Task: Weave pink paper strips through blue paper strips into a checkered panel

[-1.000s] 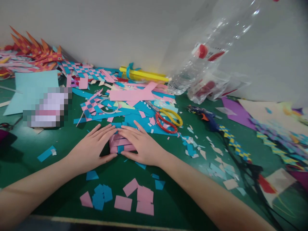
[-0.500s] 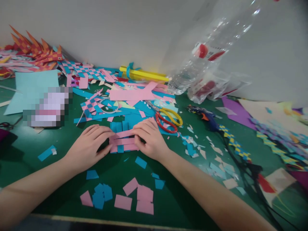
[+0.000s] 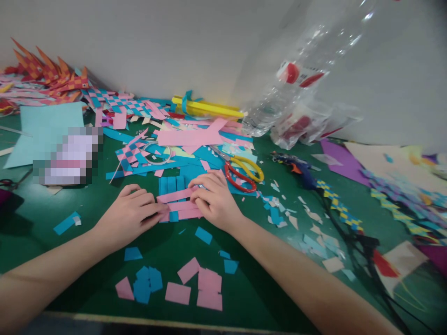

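Observation:
In front of me lies a small weave of blue paper strips crossed by pink paper strips. The uppermost pink paper strip slants up to the right across the blue ones. My right hand pinches its right end between thumb and fingers, which partly cover it. At the weave's left edge, my left hand is closed with its fingertips together on the ends of the lower pink strips. Whatever is under those fingertips is hidden.
Red-and-yellow scissors lie beyond my right hand, near a roll of tape and paper scraps. Pink cut pieces lie near the table edge. A clear plastic bottle leans at the back right; a blurred-out device rests left.
My left hand has let go of the upper pink strip's left end and its fingers have come together lower on the weave. My right hand stays at the strip's right end.

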Motion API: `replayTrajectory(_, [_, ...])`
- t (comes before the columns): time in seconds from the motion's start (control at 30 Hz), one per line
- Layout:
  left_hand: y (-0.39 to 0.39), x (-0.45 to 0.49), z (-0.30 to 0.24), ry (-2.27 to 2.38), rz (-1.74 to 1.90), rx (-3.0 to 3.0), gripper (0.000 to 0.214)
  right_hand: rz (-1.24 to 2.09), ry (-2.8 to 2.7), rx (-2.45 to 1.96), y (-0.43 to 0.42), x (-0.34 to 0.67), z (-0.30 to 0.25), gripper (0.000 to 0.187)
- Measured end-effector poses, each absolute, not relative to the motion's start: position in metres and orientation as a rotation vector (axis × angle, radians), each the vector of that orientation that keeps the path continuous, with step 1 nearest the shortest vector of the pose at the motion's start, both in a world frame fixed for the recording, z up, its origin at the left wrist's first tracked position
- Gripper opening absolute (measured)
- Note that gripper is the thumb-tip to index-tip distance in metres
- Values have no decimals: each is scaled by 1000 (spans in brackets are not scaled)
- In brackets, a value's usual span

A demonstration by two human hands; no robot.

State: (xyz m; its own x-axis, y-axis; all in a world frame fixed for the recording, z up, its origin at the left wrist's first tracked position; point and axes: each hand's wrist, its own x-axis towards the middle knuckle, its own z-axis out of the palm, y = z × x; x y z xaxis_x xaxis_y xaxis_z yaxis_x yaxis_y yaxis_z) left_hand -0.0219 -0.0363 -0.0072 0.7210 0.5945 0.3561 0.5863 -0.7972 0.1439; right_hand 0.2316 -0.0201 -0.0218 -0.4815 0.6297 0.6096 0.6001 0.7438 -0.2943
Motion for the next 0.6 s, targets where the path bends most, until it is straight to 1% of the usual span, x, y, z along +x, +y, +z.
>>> replayTrajectory(0.2, [-36, -23, -9, 959, 629, 2866, 29, 33, -2211, -939, -20, 230, -23, 28])
replayTrajectory(0.6, [-35, -23, -10, 957, 627, 2844, 30, -14, -2188, -1049, -22, 230, -21, 27])
